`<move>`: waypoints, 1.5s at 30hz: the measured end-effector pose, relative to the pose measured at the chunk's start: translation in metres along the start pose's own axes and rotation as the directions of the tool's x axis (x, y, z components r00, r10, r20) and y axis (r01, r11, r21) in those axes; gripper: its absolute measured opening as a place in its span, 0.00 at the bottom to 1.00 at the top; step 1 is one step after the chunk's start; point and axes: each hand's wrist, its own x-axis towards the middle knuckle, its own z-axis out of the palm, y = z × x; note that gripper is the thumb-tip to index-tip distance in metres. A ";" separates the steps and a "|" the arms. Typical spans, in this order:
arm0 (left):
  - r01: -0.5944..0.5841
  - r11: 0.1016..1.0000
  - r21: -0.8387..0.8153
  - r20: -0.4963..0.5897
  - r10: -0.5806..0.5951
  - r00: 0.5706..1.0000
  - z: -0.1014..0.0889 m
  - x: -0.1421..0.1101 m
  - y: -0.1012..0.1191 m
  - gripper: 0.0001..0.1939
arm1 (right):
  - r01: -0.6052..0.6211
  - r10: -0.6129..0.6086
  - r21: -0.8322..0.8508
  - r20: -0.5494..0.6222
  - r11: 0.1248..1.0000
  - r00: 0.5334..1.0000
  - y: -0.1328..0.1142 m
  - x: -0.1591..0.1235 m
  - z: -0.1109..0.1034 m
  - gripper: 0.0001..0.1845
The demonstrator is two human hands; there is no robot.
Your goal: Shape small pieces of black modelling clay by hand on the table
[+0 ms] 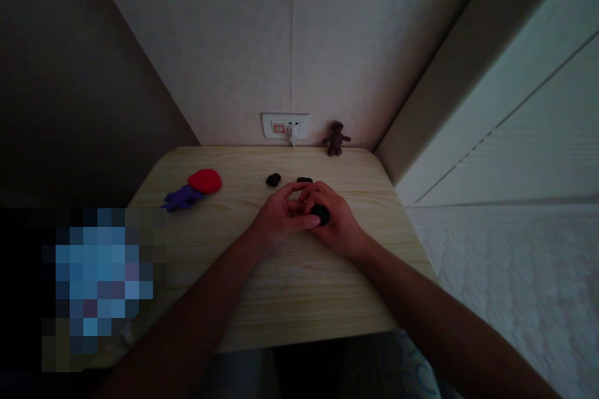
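A round black lump of what looks like modelling clay (321, 214) is held between my two hands over the middle of the table. My right hand (337, 219) curls around it from the right. From the left, my left hand (279, 213) presses its thumb on the lump, with its fingers bent and meeting those of the right. Just beyond the hands lies a short black clay roll (305, 180), partly hidden by the fingers. To its left sits a small, uneven black clay piece (274, 179).
On the table's left (262, 312) a flat red clay piece (206, 181) touches a jagged purple piece (183, 197). A small brown figure (336, 139) stands at the back by the wall. Above the table edge is a wall socket (286, 126) with a plug. The lower left is pixelated.
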 end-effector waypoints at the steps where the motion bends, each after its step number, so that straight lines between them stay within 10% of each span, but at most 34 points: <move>1: 0.002 1.000 -0.001 -0.002 -0.002 1.000 0.000 0.000 0.000 0.39 | 0.001 -0.001 0.003 -0.014 1.000 1.000 0.000 0.000 0.001 0.10; 16: -0.008 1.000 0.023 0.070 0.007 0.998 -0.005 0.001 -0.003 0.39 | 0.015 -0.020 0.026 0.217 1.000 0.976 0.000 0.001 -0.014 0.11; 35: 0.037 0.997 -0.074 0.046 -0.034 0.998 -0.003 0.002 -0.006 0.34 | -0.020 0.018 -0.036 -0.056 0.999 0.998 0.002 -0.001 -0.001 0.11; 45: -0.029 0.999 -0.033 0.083 0.031 0.996 -0.005 0.004 -0.006 0.36 | -0.044 0.019 0.136 0.179 0.990 0.984 0.001 0.001 -0.007 0.15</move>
